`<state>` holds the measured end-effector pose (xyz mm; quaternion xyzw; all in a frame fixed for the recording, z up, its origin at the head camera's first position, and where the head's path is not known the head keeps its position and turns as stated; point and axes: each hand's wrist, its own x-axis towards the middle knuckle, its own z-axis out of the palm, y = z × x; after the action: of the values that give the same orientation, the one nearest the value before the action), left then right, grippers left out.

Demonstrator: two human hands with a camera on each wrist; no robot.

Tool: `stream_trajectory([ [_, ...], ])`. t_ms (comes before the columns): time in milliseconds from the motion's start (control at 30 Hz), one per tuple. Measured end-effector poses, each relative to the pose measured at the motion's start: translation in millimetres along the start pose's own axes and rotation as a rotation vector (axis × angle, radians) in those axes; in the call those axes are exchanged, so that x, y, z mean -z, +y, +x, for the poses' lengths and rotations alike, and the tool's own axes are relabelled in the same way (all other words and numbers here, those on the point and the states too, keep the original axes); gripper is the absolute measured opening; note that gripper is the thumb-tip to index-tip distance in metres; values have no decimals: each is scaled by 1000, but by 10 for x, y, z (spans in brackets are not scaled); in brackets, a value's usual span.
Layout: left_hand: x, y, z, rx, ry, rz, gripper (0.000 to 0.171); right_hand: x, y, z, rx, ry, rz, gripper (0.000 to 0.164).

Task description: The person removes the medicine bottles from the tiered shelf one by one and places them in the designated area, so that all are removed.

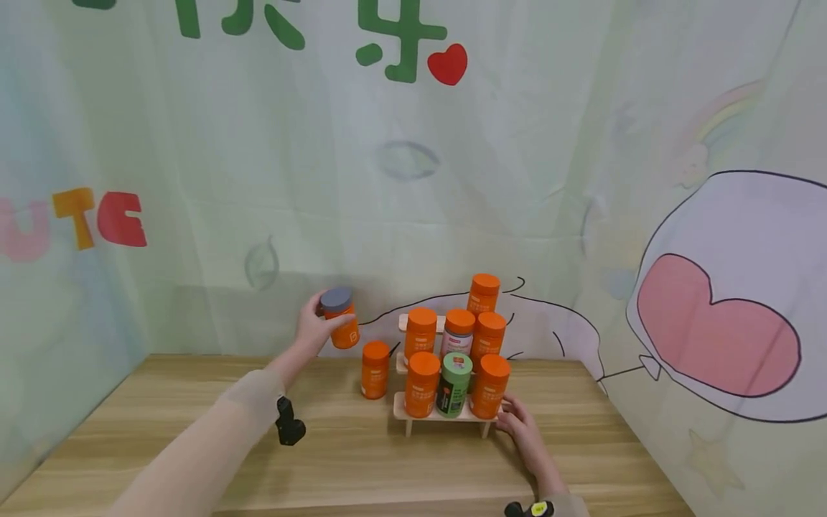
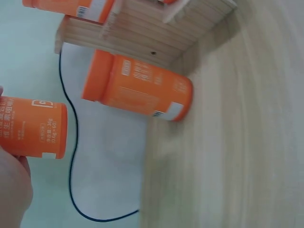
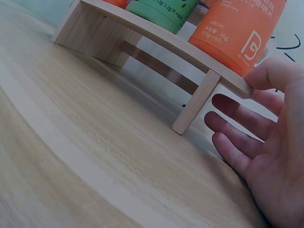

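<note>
My left hand grips an orange bottle with a grey lid, held up above the tabletop, left of a tiered wooden stand. Below and to the right of it, an orange bottle with an orange lid stands upright on the table. My right hand pinches the right end of the stand's lowest step between thumb and index finger, the other fingers loosely bent beneath. That step bears an orange bottle, a green bottle and another orange bottle.
On the middle step are an orange bottle, a pink-labelled bottle with orange lid and another orange bottle. One orange bottle tops the stand's right. Behind the wood-grain table hangs a printed curtain.
</note>
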<state>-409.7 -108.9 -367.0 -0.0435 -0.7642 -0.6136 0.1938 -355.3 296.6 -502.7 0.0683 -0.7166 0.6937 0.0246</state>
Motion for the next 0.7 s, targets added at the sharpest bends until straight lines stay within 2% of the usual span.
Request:
stream_trajectory([
  [233,-9,-207,-139,12,-10,42,66,-1,-6,-4,3,3,-26,50],
  [567,-51,-508,-320,77,-23,94,63,-4,0,9,-5,13,-27,50],
  [700,-99,-580,-362,66,-10,113,64,-5,-9,13,-8,14,-14,51],
])
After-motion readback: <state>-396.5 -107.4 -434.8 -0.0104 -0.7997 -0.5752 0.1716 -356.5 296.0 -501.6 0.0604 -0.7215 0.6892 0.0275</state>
